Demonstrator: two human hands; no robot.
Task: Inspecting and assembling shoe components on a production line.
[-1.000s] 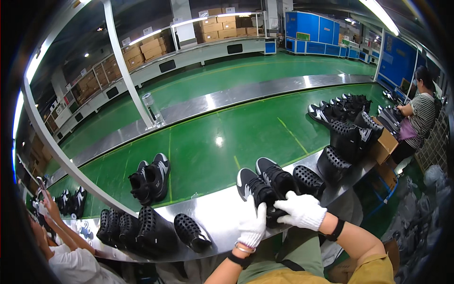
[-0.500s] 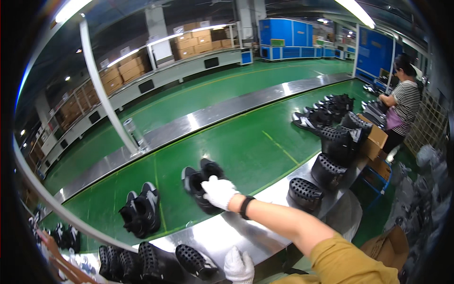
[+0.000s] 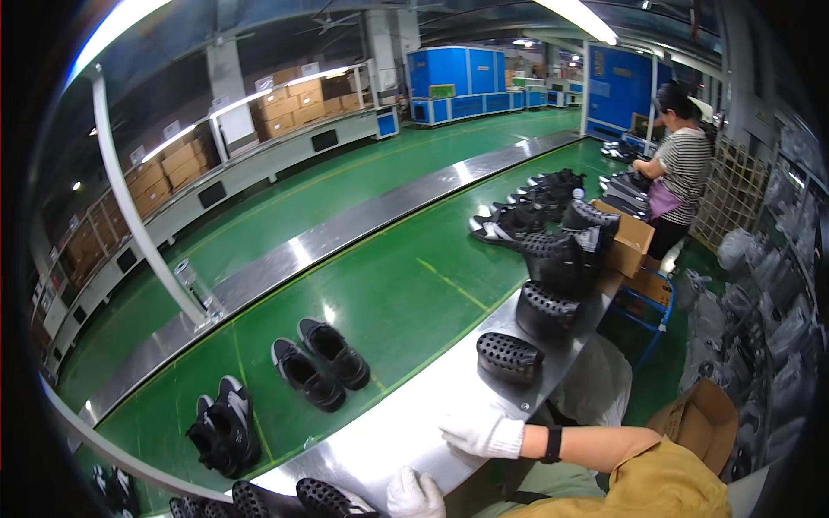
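My right hand (image 3: 485, 432), in a white knit glove with a black band at the wrist, hovers at the bare metal edge of the bench (image 3: 389, 423). Its fingers point left and hold nothing I can see. Lower down, my left hand (image 3: 414, 495), gloved too, is near that edge with its fingers loosely apart. A pair of black sneakers with grey toes (image 3: 321, 363) stands side by side on the green belt beyond my hands. Left of it is another black pair (image 3: 226, 429). Nearest my left hand lies a black perforated piece (image 3: 332, 499); another perforated piece (image 3: 509, 358) stands beyond my right hand.
More perforated pieces are stacked at right beside a cardboard box (image 3: 633, 242). Several sneakers (image 3: 509, 224) stand farther along the belt. A person in a striped shirt (image 3: 682, 173) works at the far right. A white post (image 3: 142, 207) rises at left. An open carton (image 3: 699, 423) sits at lower right.
My right hand has let go of the sneakers and drawn back to the bench edge. The pair now stands on the belt. My view has swung right.
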